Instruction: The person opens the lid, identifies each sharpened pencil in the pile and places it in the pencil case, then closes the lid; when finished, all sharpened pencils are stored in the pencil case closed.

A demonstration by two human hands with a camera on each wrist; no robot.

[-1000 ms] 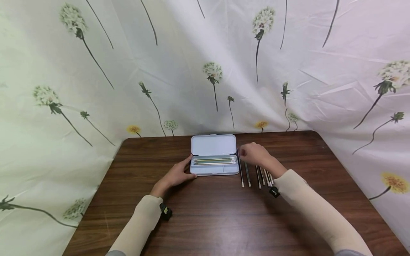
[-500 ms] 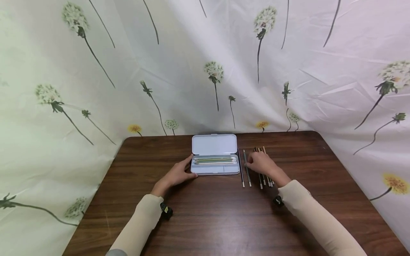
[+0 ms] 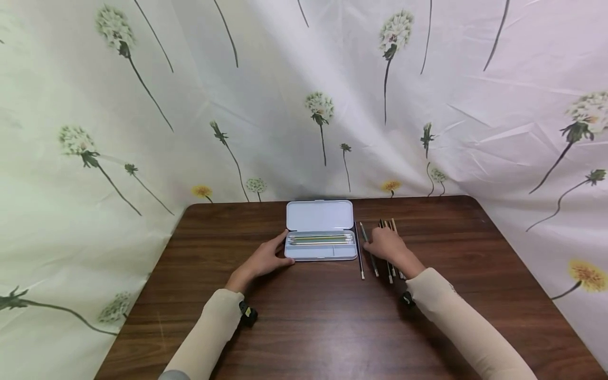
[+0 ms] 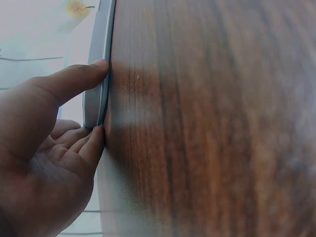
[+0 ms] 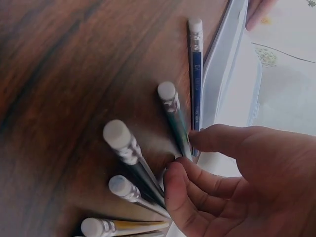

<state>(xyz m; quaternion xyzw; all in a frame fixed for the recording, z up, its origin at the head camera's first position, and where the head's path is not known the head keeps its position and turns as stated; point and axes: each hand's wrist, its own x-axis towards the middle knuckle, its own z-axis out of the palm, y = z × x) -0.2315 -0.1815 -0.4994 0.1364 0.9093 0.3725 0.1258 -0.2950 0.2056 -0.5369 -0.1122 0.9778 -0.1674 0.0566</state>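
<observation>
A light-blue pencil case (image 3: 301, 253) lies with its lid (image 3: 319, 215) raised at the back, several pencils (image 3: 317, 239) in its long rear compartment. My left hand (image 3: 264, 258) holds the case's left end, thumb on the front edge and fingers around the side (image 4: 96, 106). To the right of the case, my right hand (image 3: 390, 247) pinches a green pencil (image 5: 174, 118) between thumb and forefinger, its white eraser towards me. Between this pencil and the case lies a dark blue pencil (image 5: 196, 79). Several more pencils (image 5: 129, 148) lie partly hidden under the right hand.
The brown wooden table (image 3: 304, 316) reaches back to a white curtain (image 3: 275, 148) printed with dandelions. Dark wrist cameras (image 3: 248, 315) are strapped to both forearms, low over the tabletop.
My right hand has moved right and down from beside the case lid to the loose pencils. The green pencil's eraser end has swung slightly right. My left hand stays on the case.
</observation>
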